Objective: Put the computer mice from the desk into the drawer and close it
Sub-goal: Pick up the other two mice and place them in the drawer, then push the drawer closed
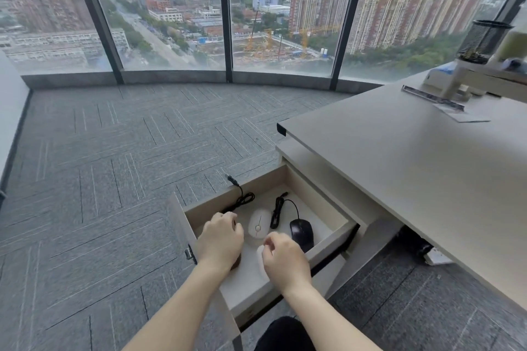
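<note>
Reaching into the open drawer (319, 248), both hands curl over mice, beside a white mouse (259, 223) and black mouse (301, 234).

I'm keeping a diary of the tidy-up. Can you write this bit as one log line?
step: placing mice | drawer: open | white mouse, black mouse: inside | left hand, right hand: over drawer | USB plug: sticking out over wall

Open drawer (319, 246) holds white mouse (259, 223), black mouse (301, 234); desk (399, 157) carries papers (467, 115).
</note>
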A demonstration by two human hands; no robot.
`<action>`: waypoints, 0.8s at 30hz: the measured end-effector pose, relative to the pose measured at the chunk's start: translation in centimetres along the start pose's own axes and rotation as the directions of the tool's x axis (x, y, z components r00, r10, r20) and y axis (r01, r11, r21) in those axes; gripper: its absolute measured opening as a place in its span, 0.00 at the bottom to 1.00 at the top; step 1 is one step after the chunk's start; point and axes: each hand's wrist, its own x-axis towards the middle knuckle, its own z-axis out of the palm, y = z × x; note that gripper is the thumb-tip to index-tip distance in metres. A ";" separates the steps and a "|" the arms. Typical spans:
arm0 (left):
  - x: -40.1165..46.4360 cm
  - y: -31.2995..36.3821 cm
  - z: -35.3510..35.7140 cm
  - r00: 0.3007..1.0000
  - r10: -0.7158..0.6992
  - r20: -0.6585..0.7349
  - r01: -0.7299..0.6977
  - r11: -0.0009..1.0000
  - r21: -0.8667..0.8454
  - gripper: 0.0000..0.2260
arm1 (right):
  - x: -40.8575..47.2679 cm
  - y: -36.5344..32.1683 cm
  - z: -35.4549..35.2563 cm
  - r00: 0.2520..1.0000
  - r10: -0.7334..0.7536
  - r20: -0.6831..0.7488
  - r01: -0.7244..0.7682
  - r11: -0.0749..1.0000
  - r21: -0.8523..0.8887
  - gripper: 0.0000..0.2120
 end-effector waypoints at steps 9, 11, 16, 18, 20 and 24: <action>-7.4 -4.5 -3.2 0.968 -0.230 -0.104 0.170 0.898 -0.405 0.18 | -7.6 -1.8 -0.5 0.984 -0.077 0.161 0.054 0.989 0.140 0.18; -8.0 -5.1 -3.2 0.951 -0.294 0.096 0.290 0.735 -0.614 0.15 | -9.0 -2.2 -0.1 0.963 -0.068 0.262 0.052 0.996 0.069 0.25; -8.4 -6.0 -1.7 0.937 -0.217 0.275 0.350 0.558 -0.752 0.18 | -10.5 -2.7 1.0 0.972 -0.047 0.232 0.050 0.999 -0.010 0.19; -8.3 -5.0 -1.9 0.933 -0.180 0.312 0.358 0.547 -0.757 0.17 | -10.3 -2.7 0.7 0.983 -0.045 0.178 0.051 0.998 -0.026 0.15; -7.6 -3.9 -1.6 0.927 -0.139 0.349 0.366 0.546 -0.753 0.16 | -10.0 -2.1 0.2 0.993 -0.018 0.121 0.023 0.999 -0.041 0.13; -5.5 -1.0 0.2 0.901 -0.067 0.428 0.396 0.527 -0.752 0.14 | -9.2 0.5 -0.8 0.995 0.094 0.018 -0.093 0.994 -0.058 0.10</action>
